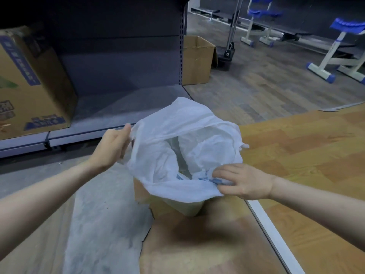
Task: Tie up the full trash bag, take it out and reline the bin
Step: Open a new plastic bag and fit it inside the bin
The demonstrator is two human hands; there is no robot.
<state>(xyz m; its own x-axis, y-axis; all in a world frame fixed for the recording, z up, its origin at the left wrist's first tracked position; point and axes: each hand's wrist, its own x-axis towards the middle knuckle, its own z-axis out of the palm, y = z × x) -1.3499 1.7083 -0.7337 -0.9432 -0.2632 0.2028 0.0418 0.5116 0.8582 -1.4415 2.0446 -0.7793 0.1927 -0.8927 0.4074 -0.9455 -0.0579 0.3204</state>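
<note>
Bag mouth held open over the bin; relining appears to be in progress.

The left hand (pixel 115 144) pinches the far-left edge of the white bag (pixel 189 147) between thumb and fingers; the right hand (pixel 242 180) pinches the near-right edge, by blue print on the film. The bag mouth gapes wide and sits over the pale bin (pixel 189 207), which stands on the floor (pixel 197 244) beside a grey shelf unit (pixel 122 66). No tied, full bag is in view. Judgement: remaining work is seating the liner and folding its rim over the bin edge.
</note>
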